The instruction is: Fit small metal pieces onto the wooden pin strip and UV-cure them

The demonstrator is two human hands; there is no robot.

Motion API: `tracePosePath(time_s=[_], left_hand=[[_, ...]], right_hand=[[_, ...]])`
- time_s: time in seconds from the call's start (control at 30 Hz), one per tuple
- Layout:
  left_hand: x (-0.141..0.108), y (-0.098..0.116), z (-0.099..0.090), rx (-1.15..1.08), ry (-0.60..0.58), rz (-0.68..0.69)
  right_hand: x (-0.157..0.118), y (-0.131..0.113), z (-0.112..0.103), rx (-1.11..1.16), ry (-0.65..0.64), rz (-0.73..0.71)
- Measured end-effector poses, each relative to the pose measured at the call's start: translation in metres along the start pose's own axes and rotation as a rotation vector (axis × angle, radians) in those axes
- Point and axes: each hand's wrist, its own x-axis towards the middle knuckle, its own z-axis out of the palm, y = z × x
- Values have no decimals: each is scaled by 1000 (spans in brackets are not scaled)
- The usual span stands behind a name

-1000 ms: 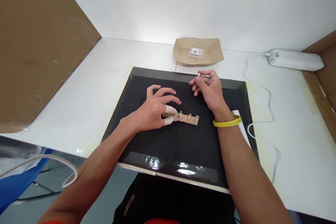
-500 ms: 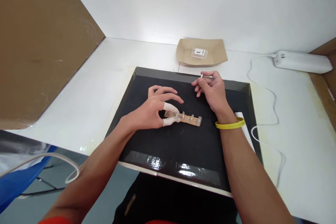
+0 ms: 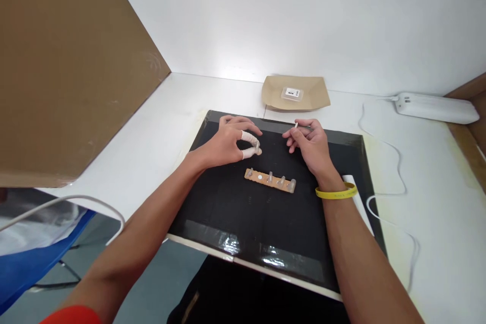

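My left hand, with white covers on thumb and index finger, pinches a small clear piece above the black mat. Below it on the mat lies a narrow orange-brown strip bearing several upright clear pieces. A white round spot shows on the strip between two of them. To the right, my right hand is raised over the mat, holding a thin white stick between thumb and fingers. A yellow band is round that wrist.
Behind the mat sits a brown paper tray with a small labelled clear box in it. A white power strip and cable are at right. Brown board stands left. A white object is partly under my right arm.
My left hand has lifted off the strip and moved away from it with a clear piece, uncovering the white spot. My right hand still holds the stick. The view has shifted slightly.
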Motion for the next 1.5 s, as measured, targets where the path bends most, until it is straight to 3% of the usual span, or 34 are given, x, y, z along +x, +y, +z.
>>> tracePosePath(time_s=[0.17,0.43,1.1,1.5], left_hand=[[12,-11,15,-2,-25,-88],[3,-16,40,-16,-6,-143],[2,-24,15,-153,-221,-117],[3,-28,32,-80,-53,-109]], right_hand=[[0,-1,0,-3,3,2],[0,-2,0,-6,7,14],[0,-1,0,-12,-1,8],[0,-1,1,-9,-8,7]])
